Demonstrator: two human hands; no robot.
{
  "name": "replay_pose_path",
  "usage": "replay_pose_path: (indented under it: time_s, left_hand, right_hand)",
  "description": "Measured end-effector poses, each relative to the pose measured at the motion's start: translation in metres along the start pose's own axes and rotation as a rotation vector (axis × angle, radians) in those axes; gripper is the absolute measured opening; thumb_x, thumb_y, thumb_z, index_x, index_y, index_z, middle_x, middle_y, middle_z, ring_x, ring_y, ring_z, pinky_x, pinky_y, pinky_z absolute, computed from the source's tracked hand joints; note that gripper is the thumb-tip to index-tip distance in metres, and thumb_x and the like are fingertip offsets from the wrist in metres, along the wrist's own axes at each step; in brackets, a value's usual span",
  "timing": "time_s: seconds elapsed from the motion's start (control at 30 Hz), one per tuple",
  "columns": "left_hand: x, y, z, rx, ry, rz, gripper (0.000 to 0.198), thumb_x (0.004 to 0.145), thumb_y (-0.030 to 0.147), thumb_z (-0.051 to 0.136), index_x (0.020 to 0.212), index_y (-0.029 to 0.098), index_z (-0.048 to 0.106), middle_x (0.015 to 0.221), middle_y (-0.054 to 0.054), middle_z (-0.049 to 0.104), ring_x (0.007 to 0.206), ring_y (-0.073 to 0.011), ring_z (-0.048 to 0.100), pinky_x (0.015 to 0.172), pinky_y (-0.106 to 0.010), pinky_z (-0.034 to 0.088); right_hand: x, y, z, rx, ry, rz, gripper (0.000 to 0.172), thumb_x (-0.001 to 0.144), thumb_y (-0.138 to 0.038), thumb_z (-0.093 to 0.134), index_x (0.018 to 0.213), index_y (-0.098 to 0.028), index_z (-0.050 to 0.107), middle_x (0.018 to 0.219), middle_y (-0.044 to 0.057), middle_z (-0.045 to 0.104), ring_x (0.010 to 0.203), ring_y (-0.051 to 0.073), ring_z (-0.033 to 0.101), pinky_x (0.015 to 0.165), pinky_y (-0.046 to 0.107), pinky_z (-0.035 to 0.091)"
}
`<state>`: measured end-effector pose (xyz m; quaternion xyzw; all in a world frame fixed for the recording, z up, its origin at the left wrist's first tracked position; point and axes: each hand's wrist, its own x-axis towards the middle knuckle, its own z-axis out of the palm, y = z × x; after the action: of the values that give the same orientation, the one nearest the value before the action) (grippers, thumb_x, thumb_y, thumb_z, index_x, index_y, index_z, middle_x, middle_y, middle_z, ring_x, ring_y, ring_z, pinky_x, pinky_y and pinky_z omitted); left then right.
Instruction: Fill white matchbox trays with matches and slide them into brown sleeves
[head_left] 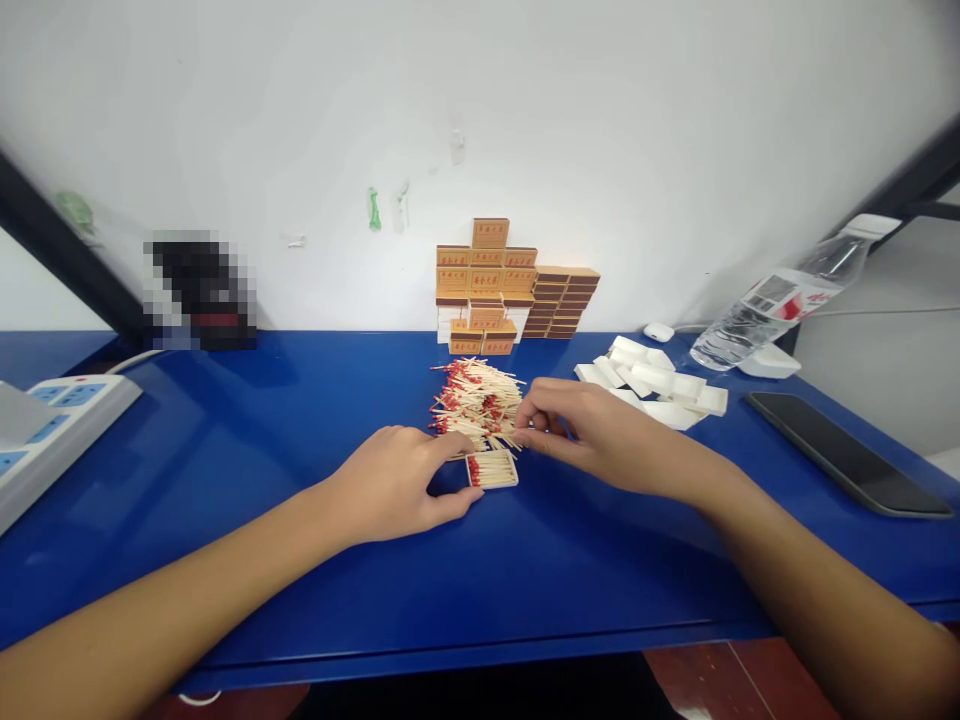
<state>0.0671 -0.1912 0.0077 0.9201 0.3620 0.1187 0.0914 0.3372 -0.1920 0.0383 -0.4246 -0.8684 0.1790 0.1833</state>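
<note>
My left hand grips the left end of a small white matchbox tray, thumb at its near corner and fingers at its far corner. Red-headed matches lie side by side inside that tray, heads to the left. Just behind it is a loose heap of matches with red tips. At the heap's right edge, my right hand has thumb and fingertips closed in a pinch on what looks like a match; its other fingers are curled.
Orange matchboxes stand stacked against the wall, beside more brown-sided boxes. To the right are white empty trays, a tilted water bottle and a phone. A power strip lies left on the blue table.
</note>
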Motion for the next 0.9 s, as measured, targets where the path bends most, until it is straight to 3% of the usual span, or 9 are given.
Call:
replay_pose_path:
  time_s: [0.3, 0.9]
  left_hand:
    - [0.002, -0.002, 0.002, 0.012, -0.003, -0.010, 0.043, 0.093, 0.050, 0.063, 0.126, 0.023, 0.069, 0.070, 0.000, 0.070, 0.060, -0.0205, 0.064, 0.056, -0.029, 0.035]
    - [0.001, 0.001, -0.001, 0.018, -0.008, 0.008, 0.040, 0.094, 0.047, 0.063, 0.124, 0.023, 0.069, 0.068, 0.001, 0.069, 0.058, -0.0196, 0.064, 0.056, -0.029, 0.038]
  right_hand:
    - [0.000, -0.012, 0.015, 0.080, -0.144, -0.045, 0.013, 0.101, -0.027, 0.061, 0.089, -0.021, 0.063, 0.088, 0.000, 0.062, 0.077, 0.015, 0.054, 0.069, 0.028, 0.039]
    - [0.001, -0.012, 0.015, 0.087, -0.092, -0.034, 0.018, 0.104, -0.032, 0.056, 0.091, -0.021, 0.062, 0.090, 0.003, 0.065, 0.079, 0.017, 0.056, 0.069, 0.031, 0.041]
